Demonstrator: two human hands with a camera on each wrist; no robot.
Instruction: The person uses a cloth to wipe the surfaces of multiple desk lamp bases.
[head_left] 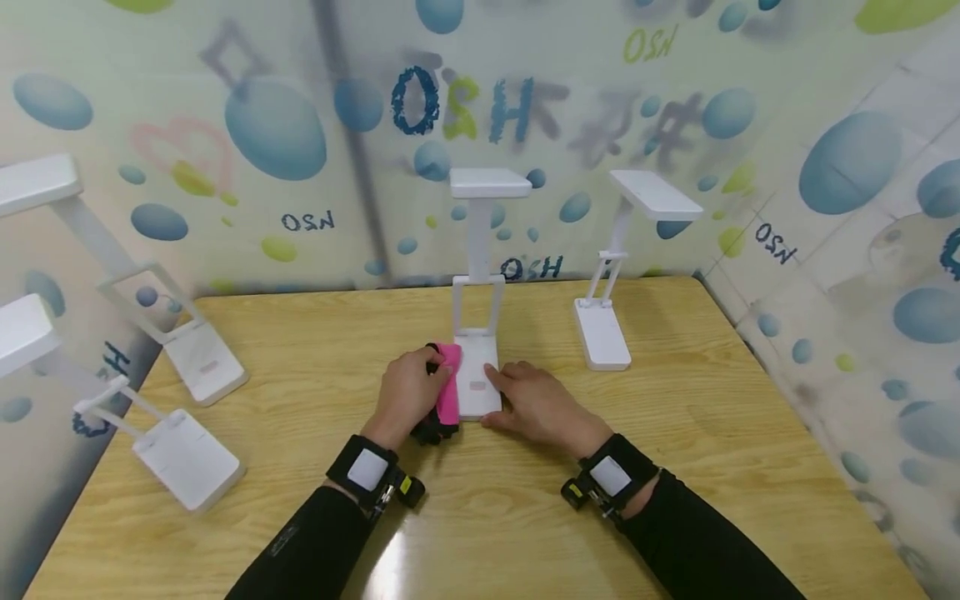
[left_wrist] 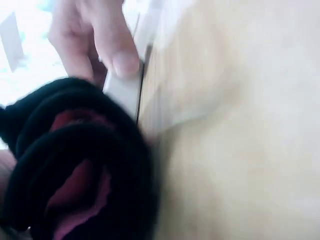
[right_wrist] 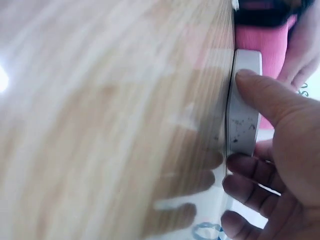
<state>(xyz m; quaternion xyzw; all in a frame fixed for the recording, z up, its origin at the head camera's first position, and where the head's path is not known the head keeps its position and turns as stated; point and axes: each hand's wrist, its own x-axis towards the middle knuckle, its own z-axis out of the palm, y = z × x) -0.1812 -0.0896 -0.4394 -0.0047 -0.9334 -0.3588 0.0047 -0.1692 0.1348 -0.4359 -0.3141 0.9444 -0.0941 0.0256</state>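
A white desk lamp (head_left: 477, 354) stands upright and unfolded at the middle of the table. My left hand (head_left: 405, 392) grips a pink and black cloth (head_left: 448, 392) against the left side of the lamp's base. In the left wrist view the black folds of the cloth (left_wrist: 137, 170) hide most of that hand. On the opposite side my right hand (head_left: 540, 406) holds the base, thumb on its front edge and index finger on top at the right. Dark specks mark the front edge of the base (right_wrist: 245, 110) in the right wrist view.
Another white lamp (head_left: 602, 333) stands at the back right of the wooden table (head_left: 675, 500). Two more, a rear lamp (head_left: 204, 362) and a front lamp (head_left: 189, 458), stand at the left. A patterned wall covering (head_left: 285, 242) closes off the back and sides.
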